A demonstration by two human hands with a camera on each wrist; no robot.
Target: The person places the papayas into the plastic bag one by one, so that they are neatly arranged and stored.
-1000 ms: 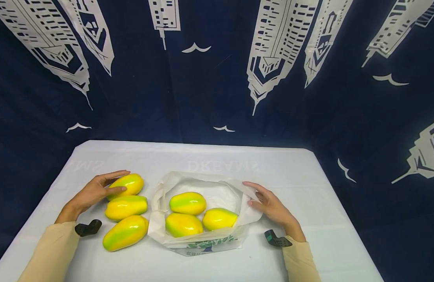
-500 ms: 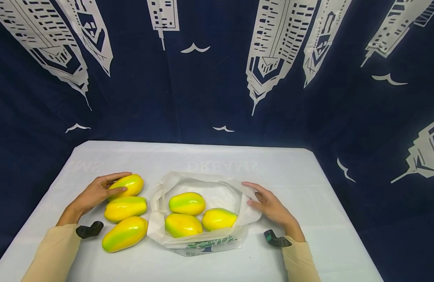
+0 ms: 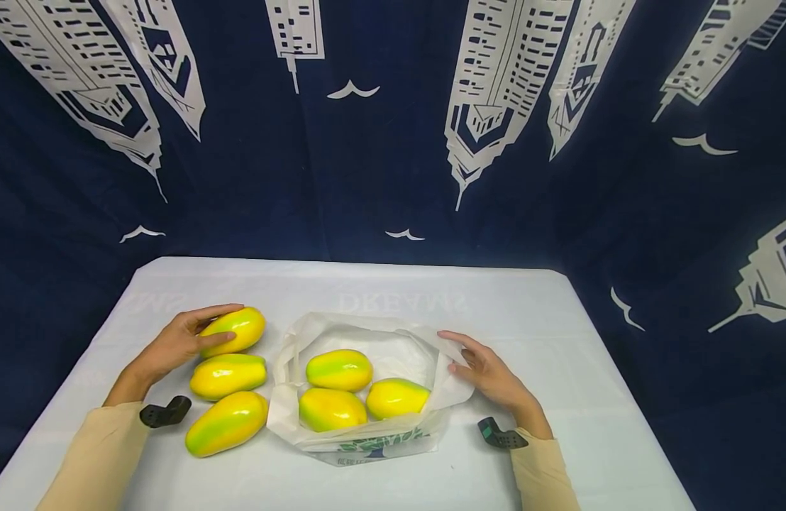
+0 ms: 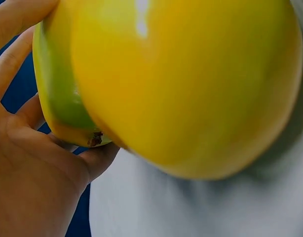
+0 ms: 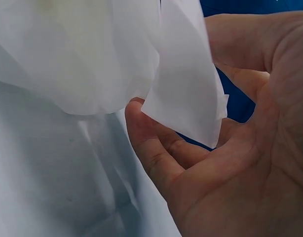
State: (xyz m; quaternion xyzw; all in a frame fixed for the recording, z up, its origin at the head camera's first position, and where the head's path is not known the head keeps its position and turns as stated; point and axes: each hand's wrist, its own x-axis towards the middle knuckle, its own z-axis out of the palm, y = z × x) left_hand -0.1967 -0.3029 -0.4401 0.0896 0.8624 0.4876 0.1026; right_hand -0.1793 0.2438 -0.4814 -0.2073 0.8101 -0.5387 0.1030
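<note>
In the head view my left hand [image 3: 176, 342] grips a glossy yellow-green papaya [image 3: 246, 328] at the back of the left-hand group, thumb on the near side and fingers over the far side. Nearer me lie a second papaya [image 3: 228, 376] and a third papaya [image 3: 227, 424]. A white plastic bag [image 3: 287, 419] stands with its mouth spread wide and three papayas [image 3: 338, 370] inside. My right hand [image 3: 495, 372] holds the bag's right rim between thumb and fingers. The left wrist view shows the gripped papaya [image 4: 62, 94] behind a closer one [image 4: 186, 89].
The white-covered table [image 3: 514, 305] runs back to a dark blue curtain [image 3: 367, 177] with white building prints. A black wrist camera [image 3: 166, 411] sits at the left wrist and another camera [image 3: 500, 433] at the right. Green print marks the bag's front.
My left hand has moved slightly up and to the right with the papaya, which has shifted away from the one nearer me. My right hand and the bag stay put.
</note>
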